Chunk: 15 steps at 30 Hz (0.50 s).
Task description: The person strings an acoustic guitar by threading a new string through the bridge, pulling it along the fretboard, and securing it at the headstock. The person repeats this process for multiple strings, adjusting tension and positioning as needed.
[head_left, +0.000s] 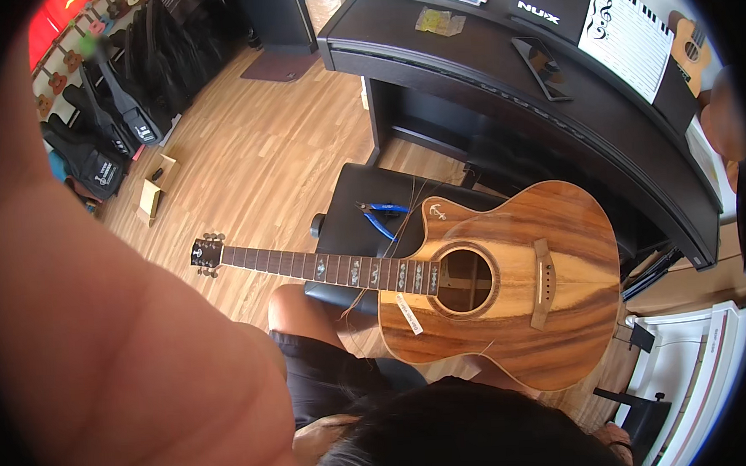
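A large blurred hand, which I take for my left hand, fills the left side close to the lens; its fingers are out of view. Blurred skin at the right rim seems to be part of my right hand, mostly cut off. Between them an acoustic guitar lies face up across a lap and a black bench, its neck pointing left. No strings run over its soundhole or fretboard. Blue-handled cutters lie spread on the bench. Loose, thin guitar strings curl beside the neck.
A dark digital piano stands behind the bench, bearing a phone, a small clear packet and a music sheet. Guitar bags line the far left wall. An open box sits on the wooden floor. Dark hair covers the lower edge.
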Each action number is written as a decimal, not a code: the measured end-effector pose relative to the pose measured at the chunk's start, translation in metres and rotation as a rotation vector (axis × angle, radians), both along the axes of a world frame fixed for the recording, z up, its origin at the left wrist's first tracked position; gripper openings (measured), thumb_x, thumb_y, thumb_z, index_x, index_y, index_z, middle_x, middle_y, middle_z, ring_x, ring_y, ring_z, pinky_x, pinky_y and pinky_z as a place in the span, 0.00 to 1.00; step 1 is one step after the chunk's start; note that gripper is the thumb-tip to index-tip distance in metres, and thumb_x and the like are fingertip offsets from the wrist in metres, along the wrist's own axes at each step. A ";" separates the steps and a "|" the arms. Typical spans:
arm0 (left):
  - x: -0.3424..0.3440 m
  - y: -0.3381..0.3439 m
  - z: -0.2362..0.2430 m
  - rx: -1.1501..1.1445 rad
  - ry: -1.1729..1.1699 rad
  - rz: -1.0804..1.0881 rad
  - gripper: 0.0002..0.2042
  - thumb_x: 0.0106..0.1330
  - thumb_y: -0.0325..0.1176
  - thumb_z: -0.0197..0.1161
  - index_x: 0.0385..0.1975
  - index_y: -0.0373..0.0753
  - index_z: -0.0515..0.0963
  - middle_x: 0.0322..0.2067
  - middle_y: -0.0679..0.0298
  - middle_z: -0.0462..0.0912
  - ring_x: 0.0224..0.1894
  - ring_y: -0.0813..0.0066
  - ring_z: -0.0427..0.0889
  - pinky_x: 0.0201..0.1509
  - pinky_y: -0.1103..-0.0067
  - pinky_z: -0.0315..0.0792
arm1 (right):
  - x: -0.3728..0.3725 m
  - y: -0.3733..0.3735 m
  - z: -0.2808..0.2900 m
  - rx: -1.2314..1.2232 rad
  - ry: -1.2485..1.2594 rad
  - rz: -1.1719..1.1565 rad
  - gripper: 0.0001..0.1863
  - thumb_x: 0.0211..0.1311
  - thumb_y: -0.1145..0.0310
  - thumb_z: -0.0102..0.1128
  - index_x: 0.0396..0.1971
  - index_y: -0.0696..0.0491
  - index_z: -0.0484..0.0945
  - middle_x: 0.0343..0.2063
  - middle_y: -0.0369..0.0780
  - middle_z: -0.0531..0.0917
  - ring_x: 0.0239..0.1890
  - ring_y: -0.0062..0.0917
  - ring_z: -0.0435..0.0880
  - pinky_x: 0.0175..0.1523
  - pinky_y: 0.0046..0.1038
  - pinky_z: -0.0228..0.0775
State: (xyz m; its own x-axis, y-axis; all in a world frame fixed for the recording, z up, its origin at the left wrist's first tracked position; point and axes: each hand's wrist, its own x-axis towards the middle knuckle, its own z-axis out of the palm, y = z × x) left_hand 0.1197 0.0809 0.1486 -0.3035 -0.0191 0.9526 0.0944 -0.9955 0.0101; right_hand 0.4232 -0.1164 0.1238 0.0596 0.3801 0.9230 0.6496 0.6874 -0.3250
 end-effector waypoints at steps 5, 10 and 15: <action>-0.006 0.002 0.005 0.006 -0.023 0.018 0.23 0.68 0.38 0.67 0.62 0.44 0.74 0.57 0.62 0.74 0.58 0.68 0.73 0.60 0.74 0.69 | -0.005 0.005 0.004 -0.030 -0.003 0.004 0.19 0.66 0.60 0.63 0.54 0.49 0.78 0.51 0.34 0.78 0.58 0.27 0.73 0.58 0.39 0.60; -0.037 -0.022 0.022 0.032 -0.027 0.054 0.23 0.68 0.38 0.67 0.62 0.44 0.73 0.58 0.61 0.73 0.59 0.68 0.72 0.61 0.73 0.68 | -0.006 0.009 -0.005 -0.039 0.015 0.038 0.20 0.66 0.59 0.63 0.54 0.50 0.78 0.52 0.35 0.78 0.58 0.27 0.73 0.59 0.39 0.59; -0.038 -0.036 0.020 0.013 0.001 0.054 0.24 0.69 0.38 0.66 0.63 0.44 0.73 0.59 0.61 0.72 0.60 0.68 0.71 0.62 0.73 0.68 | -0.002 0.002 -0.013 -0.079 0.057 0.014 0.20 0.66 0.59 0.62 0.55 0.50 0.77 0.53 0.35 0.78 0.59 0.27 0.73 0.60 0.40 0.59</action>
